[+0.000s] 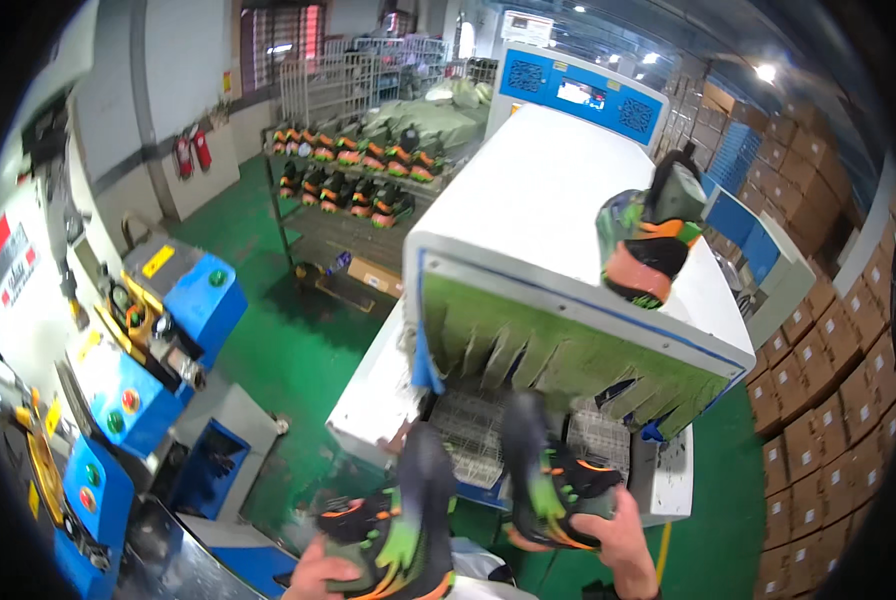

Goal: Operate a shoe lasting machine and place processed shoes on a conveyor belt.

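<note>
My left hand (320, 570) is closed round the heel end of a black sneaker (408, 535) with green and orange markings. A matching sneaker (546, 492) is gripped at its heel by my right hand (620, 535). Both shoes are held at the mouth of a white tunnel machine (568, 140), toes pointing toward it, slightly blurred. A frayed green curtain (558, 345) hangs across that opening. Under it lies a wire mesh conveyor belt (468, 440), partly hidden by the shoes. One more sneaker (653, 235) rests on the machine's white top.
Beyond the machine on the left, a rack (338, 240) carries rows of similar sneakers. Blue machines (133, 400) with coloured buttons stand at my left. Stacked cartons (818, 430) line the right side. The floor (308, 400) is green.
</note>
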`<state>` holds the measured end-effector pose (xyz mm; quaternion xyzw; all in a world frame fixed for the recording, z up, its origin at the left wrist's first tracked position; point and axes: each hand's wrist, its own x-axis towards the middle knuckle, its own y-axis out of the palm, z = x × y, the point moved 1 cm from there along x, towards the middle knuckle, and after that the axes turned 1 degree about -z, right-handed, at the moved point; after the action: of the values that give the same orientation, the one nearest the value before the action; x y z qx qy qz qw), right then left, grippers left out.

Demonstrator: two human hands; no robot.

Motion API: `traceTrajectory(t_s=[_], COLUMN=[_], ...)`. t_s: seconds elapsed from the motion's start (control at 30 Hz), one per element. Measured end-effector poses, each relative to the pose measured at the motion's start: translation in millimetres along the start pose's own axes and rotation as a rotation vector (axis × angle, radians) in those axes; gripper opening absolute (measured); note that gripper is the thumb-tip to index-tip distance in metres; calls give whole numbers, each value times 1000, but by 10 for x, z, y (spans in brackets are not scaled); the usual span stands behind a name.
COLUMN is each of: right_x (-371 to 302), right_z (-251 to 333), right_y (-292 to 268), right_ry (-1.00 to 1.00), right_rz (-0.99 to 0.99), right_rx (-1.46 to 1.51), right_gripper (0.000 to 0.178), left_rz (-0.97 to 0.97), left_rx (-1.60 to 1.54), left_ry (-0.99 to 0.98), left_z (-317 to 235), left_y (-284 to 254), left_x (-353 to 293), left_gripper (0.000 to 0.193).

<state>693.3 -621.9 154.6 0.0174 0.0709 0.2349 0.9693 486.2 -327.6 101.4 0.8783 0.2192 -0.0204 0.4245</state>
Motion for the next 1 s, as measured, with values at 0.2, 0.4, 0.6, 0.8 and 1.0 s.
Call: traceTrajectory(t_s=[0.2, 0.4, 0.6, 0.8, 1.0], right_x=[606, 865, 630, 431, -405], right_z=[-530, -531, -413, -7, -1044], right_y=[-720, -835, 247, 1976, 3654], right_ry=[-150, -279, -977, -817, -130], right_rz=[-842, -836, -737, 495, 1047], right_rx=[-631, -685, -379, -104, -291], right_gripper=[69, 66, 53, 17, 11], left_rz=[149, 151, 115, -144, -1236], left_rx=[1015, 1243, 1063, 1252, 1204], left_ry=[127, 78, 437, 374, 184], left_z=[334, 692, 490, 28, 849], left_y=[1105, 1434, 814, -60, -2092], left_x=[1561, 2578, 1257, -15, -2116], left_gripper=[76, 67, 57, 43, 43])
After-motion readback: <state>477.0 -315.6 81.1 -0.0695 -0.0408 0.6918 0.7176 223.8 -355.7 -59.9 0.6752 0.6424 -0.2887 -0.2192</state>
